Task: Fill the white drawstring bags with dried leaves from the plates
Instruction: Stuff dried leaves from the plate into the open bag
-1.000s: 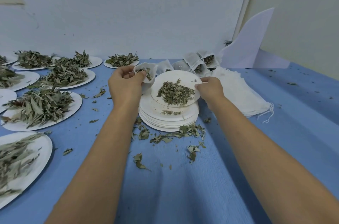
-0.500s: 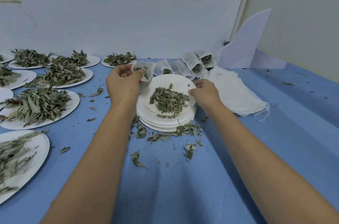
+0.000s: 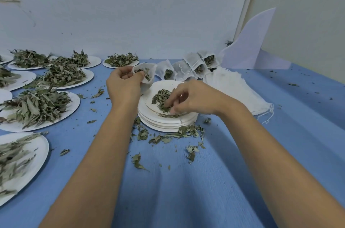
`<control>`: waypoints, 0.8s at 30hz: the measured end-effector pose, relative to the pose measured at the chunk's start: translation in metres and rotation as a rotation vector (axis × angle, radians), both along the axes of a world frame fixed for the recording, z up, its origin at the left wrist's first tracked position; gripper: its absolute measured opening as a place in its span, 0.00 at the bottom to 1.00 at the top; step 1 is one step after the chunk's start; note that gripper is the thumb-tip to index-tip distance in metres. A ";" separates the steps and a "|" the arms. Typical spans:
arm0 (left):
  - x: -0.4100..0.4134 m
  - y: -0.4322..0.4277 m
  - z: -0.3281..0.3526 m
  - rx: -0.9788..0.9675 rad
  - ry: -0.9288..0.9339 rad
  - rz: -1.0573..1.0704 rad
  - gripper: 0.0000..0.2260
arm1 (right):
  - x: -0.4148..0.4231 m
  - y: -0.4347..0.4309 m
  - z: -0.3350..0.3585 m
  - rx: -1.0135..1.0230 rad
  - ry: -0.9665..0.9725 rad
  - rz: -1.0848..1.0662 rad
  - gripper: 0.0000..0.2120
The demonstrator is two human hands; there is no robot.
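My left hand (image 3: 124,85) holds a small white drawstring bag (image 3: 146,72) by its open mouth, with dried leaves showing inside. The bag hangs just left of a stack of white plates (image 3: 168,122). A small pile of dried leaves (image 3: 160,98) lies on the top plate. My right hand (image 3: 194,97) reaches over that plate, its fingertips curled into the pile and pinching leaves. Several filled bags (image 3: 186,68) stand behind the stack.
Several plates heaped with dried leaves (image 3: 37,108) cover the left of the blue tablecloth. A pile of flat white bags (image 3: 235,89) lies to the right of the stack. Loose leaf bits (image 3: 168,137) are scattered in front. A white board (image 3: 248,50) leans at the back right.
My right hand let go of the top plate's rim, the plate settled flat on the stack, and the hand moved onto the leaf pile. My left hand kept hold of the bag.
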State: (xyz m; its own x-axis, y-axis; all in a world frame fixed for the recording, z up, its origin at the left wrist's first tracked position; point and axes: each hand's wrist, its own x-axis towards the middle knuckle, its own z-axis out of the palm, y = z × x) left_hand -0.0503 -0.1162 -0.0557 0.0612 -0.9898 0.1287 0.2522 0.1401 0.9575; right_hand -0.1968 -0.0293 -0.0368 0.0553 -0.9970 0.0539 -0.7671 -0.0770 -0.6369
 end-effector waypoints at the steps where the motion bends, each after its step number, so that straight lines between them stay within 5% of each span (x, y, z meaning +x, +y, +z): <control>1: 0.000 0.000 0.000 0.001 0.001 0.001 0.10 | 0.003 -0.001 0.001 0.021 0.102 0.023 0.10; 5: 0.000 0.000 0.000 0.009 0.007 -0.008 0.09 | 0.015 -0.003 0.001 0.085 0.381 0.075 0.17; 24: -0.001 0.001 0.000 0.018 0.023 -0.028 0.09 | 0.034 -0.003 -0.010 -0.064 0.430 0.039 0.05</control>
State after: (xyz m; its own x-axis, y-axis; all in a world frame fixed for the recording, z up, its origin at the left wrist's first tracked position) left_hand -0.0509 -0.1155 -0.0558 0.0362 -0.9933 0.1096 0.2772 0.1153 0.9539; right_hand -0.1631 -0.0323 -0.0466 0.1242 -0.9891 0.0796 -0.9571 -0.1406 -0.2534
